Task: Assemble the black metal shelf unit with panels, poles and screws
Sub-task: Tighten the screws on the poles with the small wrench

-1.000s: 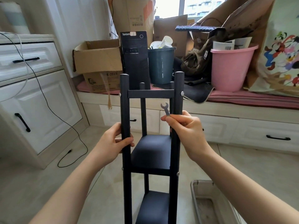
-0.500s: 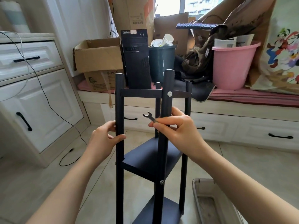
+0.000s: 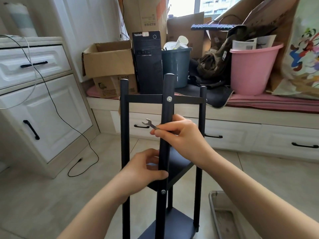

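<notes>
Shelf unit (image 3: 164, 152) stood upright on the floor straight in front of me, top frame level, three poles in view. Left hand (image 3: 143, 171) wrapped the near centre pole (image 3: 165, 135), fingers (image 3: 158, 175) curled round it just above the lower screw (image 3: 163, 191). Right hand (image 3: 183, 137) sat higher on the same pole, fingers pinched on a small wrench (image 3: 150, 124), its open end pointing up-left, clear of the pole. Upper screw (image 3: 169, 99) sat above my right hand at the top frame joint. Middle panel (image 3: 179, 166) lay behind my left hand, bottom panel (image 3: 172, 225) below both. Grey tray (image 3: 214, 204) edge sat right of the base, below my right forearm. Open floor lay to the left; a black cable (image 3: 82, 147) trailed there by the white cabinet (image 3: 43, 118).
</notes>
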`<state>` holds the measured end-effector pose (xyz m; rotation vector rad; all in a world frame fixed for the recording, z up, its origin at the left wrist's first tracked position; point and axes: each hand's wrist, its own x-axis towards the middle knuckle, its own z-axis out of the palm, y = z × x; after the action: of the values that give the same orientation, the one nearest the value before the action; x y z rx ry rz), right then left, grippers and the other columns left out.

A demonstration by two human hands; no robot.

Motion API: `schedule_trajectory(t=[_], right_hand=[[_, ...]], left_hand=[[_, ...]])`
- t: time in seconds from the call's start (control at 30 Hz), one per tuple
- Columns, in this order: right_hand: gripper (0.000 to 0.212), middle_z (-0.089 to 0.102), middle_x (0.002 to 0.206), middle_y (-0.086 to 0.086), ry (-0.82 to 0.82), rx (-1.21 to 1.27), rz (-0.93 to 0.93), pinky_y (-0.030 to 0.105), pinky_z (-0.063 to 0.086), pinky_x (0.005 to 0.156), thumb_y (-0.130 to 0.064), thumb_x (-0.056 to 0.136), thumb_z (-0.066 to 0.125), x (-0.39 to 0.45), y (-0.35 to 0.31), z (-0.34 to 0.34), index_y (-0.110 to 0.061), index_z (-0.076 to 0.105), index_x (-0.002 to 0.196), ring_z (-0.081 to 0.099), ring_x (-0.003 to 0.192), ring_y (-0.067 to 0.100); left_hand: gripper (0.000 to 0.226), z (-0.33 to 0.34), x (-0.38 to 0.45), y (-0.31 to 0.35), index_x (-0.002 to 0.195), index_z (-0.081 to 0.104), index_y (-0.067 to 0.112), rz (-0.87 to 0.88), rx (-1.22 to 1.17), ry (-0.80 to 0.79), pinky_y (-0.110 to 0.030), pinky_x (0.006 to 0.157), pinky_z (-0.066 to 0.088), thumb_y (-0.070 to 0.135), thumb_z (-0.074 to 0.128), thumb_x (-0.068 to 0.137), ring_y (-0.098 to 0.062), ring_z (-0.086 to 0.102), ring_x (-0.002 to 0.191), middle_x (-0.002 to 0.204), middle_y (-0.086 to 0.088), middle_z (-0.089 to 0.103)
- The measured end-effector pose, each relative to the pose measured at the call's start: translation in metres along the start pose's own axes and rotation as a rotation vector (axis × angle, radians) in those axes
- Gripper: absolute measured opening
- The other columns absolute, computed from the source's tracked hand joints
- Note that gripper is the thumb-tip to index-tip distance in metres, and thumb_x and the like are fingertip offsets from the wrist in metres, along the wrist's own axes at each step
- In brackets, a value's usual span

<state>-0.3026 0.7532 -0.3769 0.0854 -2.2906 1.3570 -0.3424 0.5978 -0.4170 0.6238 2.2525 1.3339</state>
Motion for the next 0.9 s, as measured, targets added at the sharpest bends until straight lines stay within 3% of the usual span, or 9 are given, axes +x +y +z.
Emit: schedule_trajectory(t=[0.1,0.23,0.3,0.4,0.53,0.63,0.8,0.9], right_hand=[[0.015,0.059,0.094,0.001,-0.009,0.010,0.016,0.032,0.053,0.090,-0.019,0.088,0.072,0.000,0.000,0.003,-0.017,0.080,0.100,0.061,0.096,0.018],[0.011,0.065,0.096,0.000,0.000,0.110,0.076,0.036,0.054,0.091,-0.019,0.089,0.071,0.001,-0.001,0.002,-0.018,0.081,0.093,0.064,0.098,0.017],[0.010,0.068,0.093,-0.003,-0.011,0.206,0.101,0.038,0.056,0.090,-0.017,0.089,0.071,0.001,0.000,-0.003,-0.015,0.081,0.090,0.066,0.097,0.018],[0.010,0.074,0.097,-0.007,0.065,0.344,0.199,0.031,0.059,0.083,-0.018,0.088,0.071,0.003,0.005,-0.017,-0.014,0.081,0.090,0.068,0.097,0.011],[0.013,0.065,0.065,-0.008,0.273,0.325,0.346,0.019,0.052,0.060,-0.023,0.091,0.069,0.005,0.021,-0.031,-0.015,0.079,0.092,0.058,0.066,0.007],[0.014,0.056,0.058,-0.003,0.235,0.306,0.385,0.022,0.047,0.058,-0.019,0.092,0.068,0.005,0.027,-0.028,-0.010,0.079,0.092,0.050,0.057,0.008],[0.015,0.057,0.055,-0.003,0.051,0.263,0.393,0.017,0.045,0.053,-0.013,0.094,0.064,0.008,0.026,-0.020,-0.006,0.077,0.091,0.051,0.052,0.006],[0.017,0.059,0.054,-0.007,0.030,0.265,0.349,0.016,0.046,0.054,-0.015,0.096,0.062,0.014,0.022,-0.015,-0.011,0.077,0.089,0.053,0.053,0.006]], left_hand=[[0.033,0.005,0.000,0.001,0.106,0.062,0.029,0.040,0.053,0.017,-0.023,0.078,0.059,0.010,0.078,0.084,-0.004,0.072,0.086,0.096,0.008,0.076],[0.041,0.011,-0.001,0.001,0.109,0.056,0.039,0.067,0.069,0.060,-0.037,0.083,0.061,0.008,0.072,0.088,-0.004,0.072,0.087,0.092,0.013,0.075],[0.050,0.010,-0.001,0.001,0.111,0.051,0.046,0.085,0.089,0.063,-0.039,0.084,0.061,0.008,0.072,0.088,-0.005,0.071,0.087,0.093,0.010,0.075],[0.060,0.003,-0.003,0.000,0.110,0.044,0.055,0.096,0.090,0.053,-0.040,0.086,0.060,0.006,0.071,0.089,-0.006,0.072,0.088,0.094,0.008,0.075],[0.056,-0.008,-0.005,-0.002,0.115,0.045,0.046,0.076,0.072,0.013,-0.041,0.084,0.061,0.002,0.069,0.089,-0.009,0.072,0.090,0.096,0.006,0.074],[0.056,-0.011,-0.006,-0.001,0.110,0.047,0.048,0.066,0.071,0.001,-0.037,0.081,0.062,0.002,0.071,0.088,-0.008,0.072,0.088,0.098,0.005,0.073],[0.059,-0.005,-0.004,0.003,0.119,0.040,0.053,0.084,0.096,0.113,-0.040,0.085,0.061,0.014,0.073,0.089,-0.010,0.071,0.089,0.109,0.011,0.066],[0.061,-0.003,-0.005,0.004,0.119,0.034,0.057,0.077,0.120,0.112,-0.039,0.084,0.061,0.015,0.070,0.092,-0.009,0.071,0.089,0.111,0.013,0.065]])
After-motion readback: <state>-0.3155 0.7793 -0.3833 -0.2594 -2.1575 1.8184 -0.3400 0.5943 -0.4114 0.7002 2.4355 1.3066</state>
